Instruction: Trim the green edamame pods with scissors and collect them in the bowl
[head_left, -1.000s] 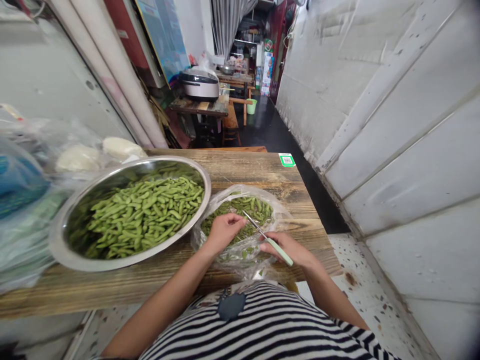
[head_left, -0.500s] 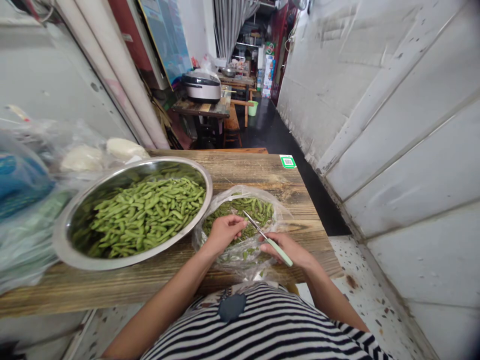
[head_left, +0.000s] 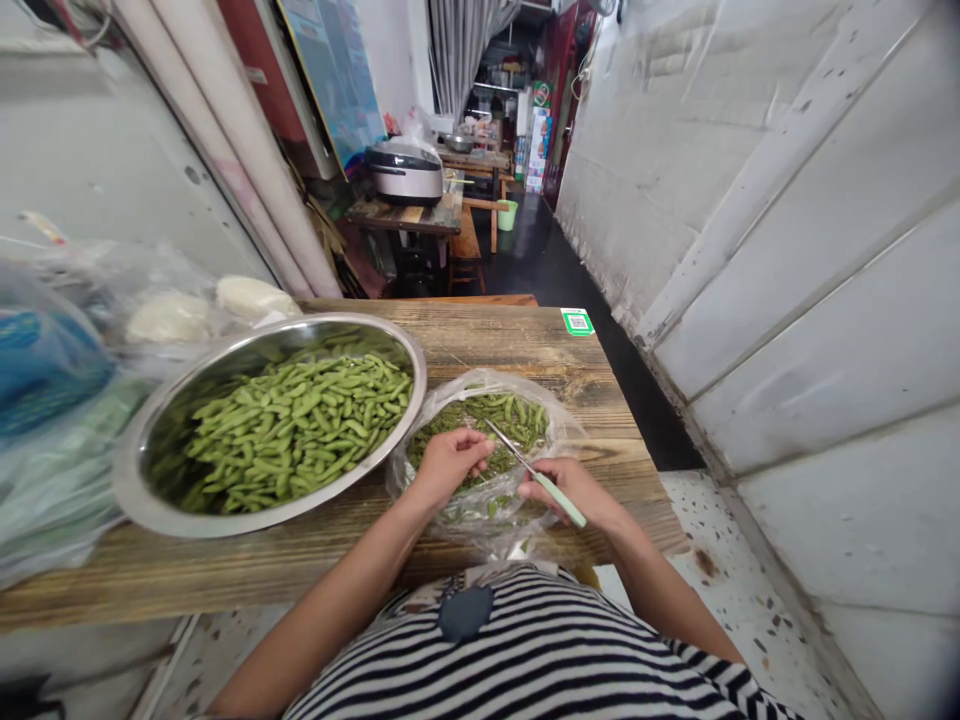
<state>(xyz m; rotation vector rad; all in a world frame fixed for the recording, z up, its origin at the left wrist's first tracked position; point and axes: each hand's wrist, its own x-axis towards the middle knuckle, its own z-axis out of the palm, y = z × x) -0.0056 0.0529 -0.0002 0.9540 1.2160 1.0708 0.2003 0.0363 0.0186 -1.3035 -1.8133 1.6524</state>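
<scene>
My left hand (head_left: 454, 462) is closed over the clear plastic bag (head_left: 564, 432), its fingertips pinching a small green pod (head_left: 490, 440). In my right hand (head_left: 566, 488) are scissors (head_left: 555, 494) with pale green handles, their blades pointing up and left to the pod at my left fingertips. Green pods and trimmings (head_left: 517, 415) lie in the opened bag beneath both hands. Left of the bag stands a large steel basin (head_left: 139, 500) heaped with green pods (head_left: 300, 425).
The wooden table (head_left: 615, 440) carries plastic bags (head_left: 45, 350) with whitish contents at the left and a green code sticker (head_left: 577, 321) at its far right corner. Beyond are a rice cooker (head_left: 406, 172) on another table and a wall (head_left: 750, 200) at the right.
Both hands stay nearly in place. My right hand has shifted very slightly with the scissors, and the whole view has moved a little.
</scene>
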